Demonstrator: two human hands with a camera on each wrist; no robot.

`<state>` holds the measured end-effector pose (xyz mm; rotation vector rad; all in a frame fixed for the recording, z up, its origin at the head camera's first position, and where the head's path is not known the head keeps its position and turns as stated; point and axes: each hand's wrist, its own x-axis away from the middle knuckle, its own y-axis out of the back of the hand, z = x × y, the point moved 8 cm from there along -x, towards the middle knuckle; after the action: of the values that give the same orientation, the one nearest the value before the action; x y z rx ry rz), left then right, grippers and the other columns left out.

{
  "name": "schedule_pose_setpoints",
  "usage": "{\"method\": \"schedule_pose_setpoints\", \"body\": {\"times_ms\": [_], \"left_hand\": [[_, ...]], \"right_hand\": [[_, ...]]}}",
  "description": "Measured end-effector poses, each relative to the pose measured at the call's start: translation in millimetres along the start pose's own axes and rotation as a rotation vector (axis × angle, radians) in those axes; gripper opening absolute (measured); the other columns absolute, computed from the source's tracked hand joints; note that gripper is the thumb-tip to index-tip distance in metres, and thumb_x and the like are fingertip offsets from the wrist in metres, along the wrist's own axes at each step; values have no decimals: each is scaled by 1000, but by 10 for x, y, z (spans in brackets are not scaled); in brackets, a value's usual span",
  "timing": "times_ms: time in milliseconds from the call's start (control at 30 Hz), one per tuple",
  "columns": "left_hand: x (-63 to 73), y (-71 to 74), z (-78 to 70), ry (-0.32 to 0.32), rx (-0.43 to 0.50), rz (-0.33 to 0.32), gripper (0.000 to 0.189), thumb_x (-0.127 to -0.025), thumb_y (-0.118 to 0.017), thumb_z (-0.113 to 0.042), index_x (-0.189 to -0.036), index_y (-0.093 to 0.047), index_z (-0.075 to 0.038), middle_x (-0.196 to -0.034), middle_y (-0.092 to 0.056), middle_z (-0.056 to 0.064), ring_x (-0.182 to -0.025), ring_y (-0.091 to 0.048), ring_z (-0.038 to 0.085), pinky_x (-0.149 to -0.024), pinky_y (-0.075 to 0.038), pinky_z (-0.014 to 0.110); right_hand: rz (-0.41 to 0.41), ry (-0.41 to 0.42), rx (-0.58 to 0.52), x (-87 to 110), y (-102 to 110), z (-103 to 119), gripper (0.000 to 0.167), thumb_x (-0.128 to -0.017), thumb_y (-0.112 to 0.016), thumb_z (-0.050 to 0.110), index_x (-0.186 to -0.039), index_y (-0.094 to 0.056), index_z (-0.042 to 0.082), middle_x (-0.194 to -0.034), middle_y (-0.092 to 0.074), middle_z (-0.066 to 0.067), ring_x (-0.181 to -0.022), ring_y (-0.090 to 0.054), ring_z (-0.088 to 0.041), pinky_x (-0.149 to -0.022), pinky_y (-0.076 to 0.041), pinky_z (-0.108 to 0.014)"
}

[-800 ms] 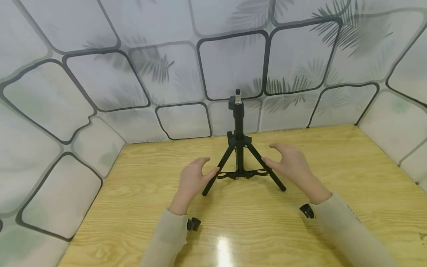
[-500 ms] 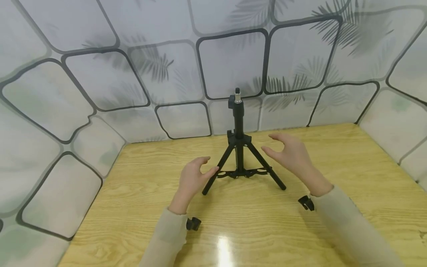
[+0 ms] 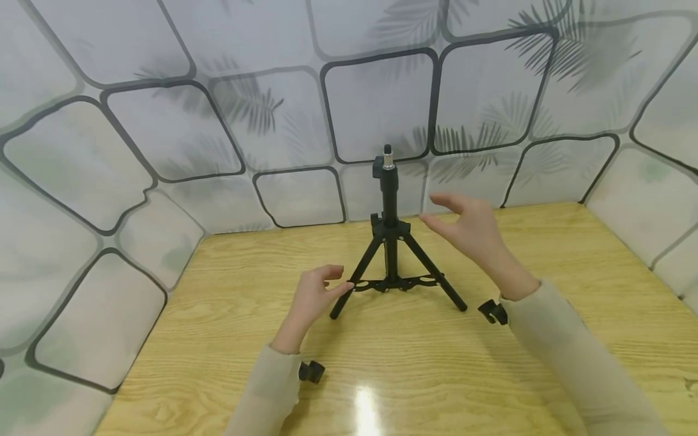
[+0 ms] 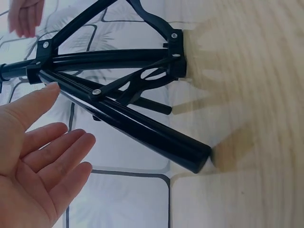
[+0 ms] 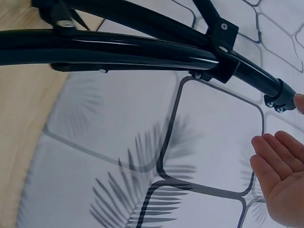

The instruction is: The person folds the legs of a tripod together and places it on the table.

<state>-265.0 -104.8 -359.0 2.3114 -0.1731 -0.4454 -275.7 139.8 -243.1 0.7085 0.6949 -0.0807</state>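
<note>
A small black tripod stand [image 3: 391, 229] with a silver-and-black tip stands upright on the wooden table, its legs spread. My left hand [image 3: 312, 295] is beside the tripod's left leg [image 4: 137, 128], thumb and fingers apart in a loose curve. In the head view its thumb overlaps that leg; whether they touch, I cannot tell. To the right of the stand, my right hand [image 3: 473, 233] is raised to about the height of the centre column [image 5: 256, 76]. Its thumb and fingers are spread apart with nothing between them. Most of that hand lies outside the right wrist view.
A light wooden table [image 3: 403, 369] lies under the stand. Behind it and at both sides rises a pale backdrop [image 3: 294, 127] with dark outlines and leaf prints. Black clips [image 3: 493, 312] show at both sleeves.
My right hand has moved up and slightly left, away from the tripod's right leg toward the column. My left hand has lowered slightly. The tripod stays in place.
</note>
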Motion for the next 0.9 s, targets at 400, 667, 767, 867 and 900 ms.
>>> {"method": "schedule_pose_setpoints", "body": {"times_ms": [400,667,767,867,900], "left_hand": [[71,-109,80,-3,-74,120,31,-80,-66,-15,-106,-62,3,-99,-64,13,-90,-60,23,-77,-48,37],[95,-169,129,-7,-88,161,23,-79,-67,-11,-99,-65,0,-92,-66,10,-85,-61,21,-74,-48,37],[104,-180,132,-2,-88,171,23,-78,-67,-10,-98,-64,0,-92,-66,10,-84,-62,20,-73,-49,36],[110,-182,133,5,-89,178,23,-78,-67,-10,-99,-64,0,-92,-65,10,-83,-62,20,-72,-49,34],[112,-182,131,10,-88,181,23,-78,-67,-9,-99,-64,0,-92,-65,10,-83,-62,20,-71,-50,34]], "right_hand": [[-11,-38,-117,-302,19,181,35,-80,-67,22,-107,-62,1,-104,-62,-12,-96,-59,-23,-83,-45,-30],[-8,-63,-170,-467,1,268,36,-79,-68,27,-108,-62,6,-103,-63,-5,-95,-59,-12,-81,-45,-22],[6,-77,-211,-516,-26,287,37,-78,-68,28,-108,-62,7,-103,-63,-3,-95,-59,-10,-81,-45,-21],[24,-103,-263,-570,-62,300,37,-78,-68,28,-109,-62,7,-105,-62,-3,-96,-58,-10,-82,-45,-23],[31,-115,-279,-590,-77,299,38,-78,-68,27,-109,-62,7,-105,-62,-3,-97,-58,-11,-82,-45,-23]]}}
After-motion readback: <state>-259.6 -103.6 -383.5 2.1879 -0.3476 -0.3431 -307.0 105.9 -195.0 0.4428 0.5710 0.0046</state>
